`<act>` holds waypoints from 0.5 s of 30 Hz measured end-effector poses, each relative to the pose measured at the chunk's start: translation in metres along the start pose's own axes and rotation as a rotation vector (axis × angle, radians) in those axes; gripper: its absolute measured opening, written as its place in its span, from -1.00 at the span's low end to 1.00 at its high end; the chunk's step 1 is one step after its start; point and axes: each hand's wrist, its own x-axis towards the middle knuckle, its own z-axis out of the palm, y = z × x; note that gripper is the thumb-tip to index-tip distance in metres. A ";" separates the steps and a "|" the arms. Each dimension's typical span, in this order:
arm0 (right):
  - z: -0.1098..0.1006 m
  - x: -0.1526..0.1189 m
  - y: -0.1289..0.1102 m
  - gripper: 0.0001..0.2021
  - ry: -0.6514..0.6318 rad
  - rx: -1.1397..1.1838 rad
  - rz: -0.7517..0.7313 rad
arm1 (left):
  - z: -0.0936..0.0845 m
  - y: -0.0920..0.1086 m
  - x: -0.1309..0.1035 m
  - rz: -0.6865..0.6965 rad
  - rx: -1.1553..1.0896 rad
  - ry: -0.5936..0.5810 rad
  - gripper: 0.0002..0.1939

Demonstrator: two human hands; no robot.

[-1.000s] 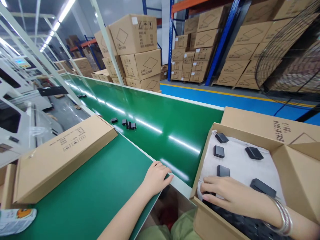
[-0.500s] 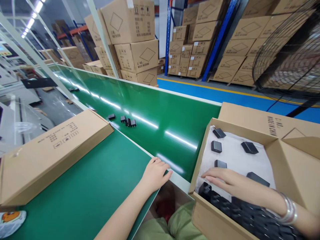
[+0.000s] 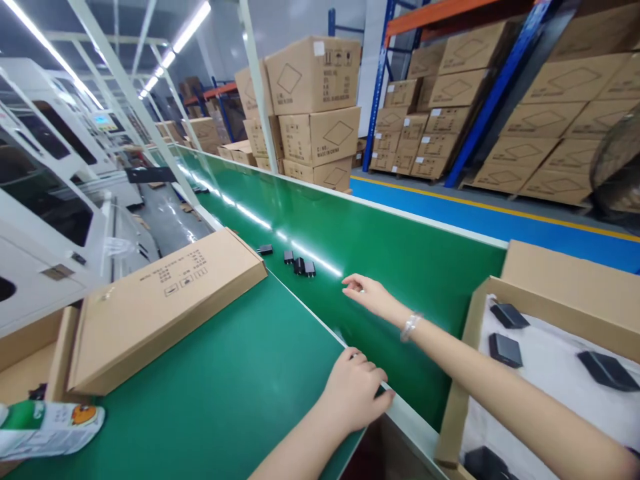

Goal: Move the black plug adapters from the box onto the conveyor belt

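My left hand (image 3: pixel 356 390) rests on the pale rail at the edge of the green table (image 3: pixel 240 373), its fingers curled over the rail. Above the green conveyor belt (image 3: pixel 400 260) hangs my right hand (image 3: pixel 373 297), fingers bent and partly apart, with nothing visible in them. Several small black adapters, one of them a black block (image 3: pixel 299 266), lie on the belt to the left of my right hand. At the right, an open carton (image 3: pixel 463 393) has a white liner with black adapters on it, such as this one (image 3: pixel 505 350).
A closed flat carton (image 3: pixel 170 300) lies on the table at the left, with a green and white packet (image 3: pixel 60 427) in front of it. Stacked cartons (image 3: pixel 320 137) and blue racks (image 3: pixel 493 93) stand beyond the belt. A fan (image 3: pixel 617 170) is at the far right.
My right hand has left the open carton and moved left over the belt. My left hand stays on the rail. The view has turned right-to-left, so the scene sits further right.
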 end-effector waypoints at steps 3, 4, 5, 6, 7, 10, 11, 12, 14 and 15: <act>0.037 0.042 -0.009 -0.61 0.069 -0.053 0.036 | 0.008 0.000 0.001 0.005 0.017 -0.027 -0.80; 0.049 0.053 -0.012 -0.55 0.094 -0.062 0.055 | 0.011 -0.001 0.001 0.005 0.021 -0.032 -0.77; 0.059 0.061 -0.014 -0.50 0.119 -0.065 0.074 | 0.015 -0.002 0.002 0.003 0.024 -0.029 -0.75; 0.069 0.068 -0.015 -0.45 0.140 -0.063 0.093 | 0.020 -0.002 0.002 0.002 0.024 -0.020 -0.72; 0.077 0.074 -0.016 -0.42 0.157 -0.055 0.107 | 0.024 -0.003 0.003 0.000 0.023 -0.005 -0.71; 0.090 0.083 -0.013 -0.50 0.180 0.007 0.126 | 0.036 -0.006 0.006 0.007 0.014 0.036 -0.69; 0.090 0.084 -0.010 -0.56 0.181 0.045 0.128 | 0.038 -0.006 0.007 0.009 0.016 0.037 -0.68; 0.089 0.084 -0.007 -0.61 0.180 0.091 0.131 | 0.039 -0.006 0.008 0.010 0.024 0.034 -0.66; 0.080 0.082 -0.001 -0.68 0.172 0.212 0.147 | 0.039 -0.005 0.009 0.012 0.044 0.022 -0.63; 0.073 0.078 0.001 -0.70 0.161 0.285 0.161 | 0.037 -0.004 0.009 0.012 0.053 0.019 -0.62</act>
